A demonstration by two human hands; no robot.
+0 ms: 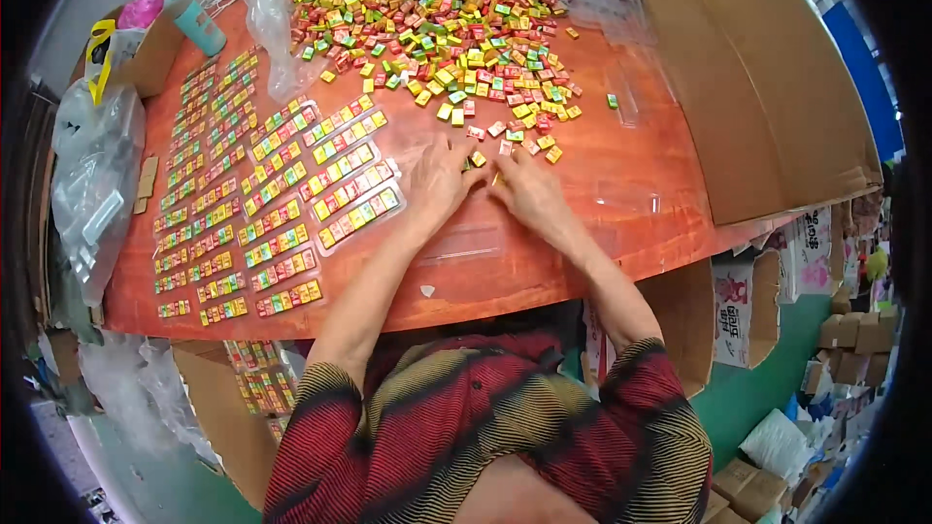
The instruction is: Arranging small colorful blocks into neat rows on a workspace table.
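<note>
My left hand [439,178] and my right hand [532,192] are close together over the middle of the table, fingertips curled toward each other. The left fingers pinch a small box, mostly hidden by them. The right fingers are pressed together, and whatever they hold is too small to make out. Just beyond the fingertips lie a yellow small box [479,159] and a pale red one [506,147]. Left of my left hand, a clear plastic tray [385,212] carries rows of small boxes. A clear tray [460,244] lies flat between my forearms.
A large heap of small coloured boxes [437,10] covers the table's far side. Filled trays [209,223] stand in columns at the left. A tall cardboard box [767,87] stands at the right. A blue-white bottle [197,24] and plastic bag [92,175] are far left.
</note>
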